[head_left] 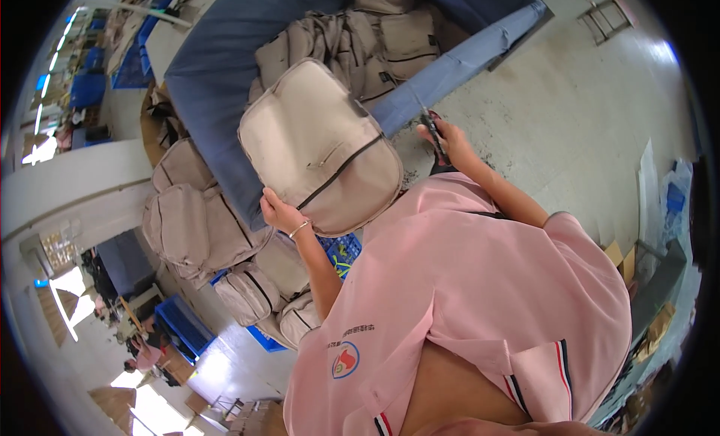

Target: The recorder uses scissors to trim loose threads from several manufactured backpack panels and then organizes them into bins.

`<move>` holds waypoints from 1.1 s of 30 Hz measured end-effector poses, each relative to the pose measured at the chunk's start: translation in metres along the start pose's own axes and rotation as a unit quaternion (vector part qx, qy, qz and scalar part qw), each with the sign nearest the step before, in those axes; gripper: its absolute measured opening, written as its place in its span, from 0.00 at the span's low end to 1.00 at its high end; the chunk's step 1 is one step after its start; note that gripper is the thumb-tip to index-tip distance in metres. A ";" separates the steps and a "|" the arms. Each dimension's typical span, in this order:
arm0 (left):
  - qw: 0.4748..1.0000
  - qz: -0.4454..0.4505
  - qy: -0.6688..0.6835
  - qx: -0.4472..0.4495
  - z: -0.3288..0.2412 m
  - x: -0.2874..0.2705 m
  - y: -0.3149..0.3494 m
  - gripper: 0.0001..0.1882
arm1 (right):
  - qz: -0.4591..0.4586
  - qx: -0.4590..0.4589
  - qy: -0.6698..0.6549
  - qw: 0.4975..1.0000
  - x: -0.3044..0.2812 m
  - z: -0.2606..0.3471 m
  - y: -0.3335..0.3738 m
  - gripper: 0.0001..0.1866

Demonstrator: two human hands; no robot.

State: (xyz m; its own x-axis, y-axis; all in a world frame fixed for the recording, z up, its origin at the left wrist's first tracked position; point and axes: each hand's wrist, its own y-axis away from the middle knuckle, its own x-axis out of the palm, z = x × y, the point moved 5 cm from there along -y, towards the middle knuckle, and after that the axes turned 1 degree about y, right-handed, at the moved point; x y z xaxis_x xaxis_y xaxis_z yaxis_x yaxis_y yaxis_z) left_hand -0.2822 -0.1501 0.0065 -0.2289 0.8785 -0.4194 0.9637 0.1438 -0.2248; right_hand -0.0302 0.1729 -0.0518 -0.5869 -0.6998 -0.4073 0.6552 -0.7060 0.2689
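A beige backpack with a dark zip line across its lower part is held up in front of me. My left hand grips its lower left edge, fingers closed on the fabric. To the right of the bag, my right hand is closed around a pair of scissors with dark handles. The thin blades point up and away, apart from the bag. Behind the held bag, several similar beige backpacks lie in a large blue fabric-sided bin.
More beige bags are piled at my left, beside the bin. A blue plastic crate shows below the held bag. Dark scraps litter the floor on the right. A metal-framed stool stands at the far right, and plastic sheeting hangs nearer.
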 end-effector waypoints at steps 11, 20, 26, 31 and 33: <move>0.872 0.364 -0.064 0.320 -0.184 -0.025 -0.081 0.09 | -0.106 -0.146 0.010 0.984 -0.028 0.094 -0.013 0.19; 0.782 0.522 -0.067 0.335 -0.231 0.043 -0.085 0.07 | -0.135 -0.312 -0.033 0.940 -0.004 0.194 -0.050 0.18; 0.738 0.590 -0.091 0.315 -0.258 0.049 -0.088 0.07 | -0.065 -0.274 -0.037 0.959 -0.034 0.220 -0.052 0.15; 0.707 0.634 -0.075 0.305 -0.250 0.097 -0.091 0.11 | 0.038 -0.224 -0.027 0.973 -0.016 0.184 -0.079 0.16; 0.708 0.618 -0.106 0.326 -0.221 0.130 -0.091 0.11 | 0.031 -0.193 -0.006 0.981 -0.007 0.152 -0.090 0.18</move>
State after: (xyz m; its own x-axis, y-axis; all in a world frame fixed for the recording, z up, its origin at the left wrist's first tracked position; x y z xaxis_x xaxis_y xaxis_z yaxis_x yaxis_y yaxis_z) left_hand -0.3695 0.0518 0.1665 0.6512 0.0519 -0.7571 0.1935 -0.9760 0.0995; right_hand -0.1573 0.2246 0.0599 -0.5439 -0.7432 -0.3896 0.8201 -0.5691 -0.0593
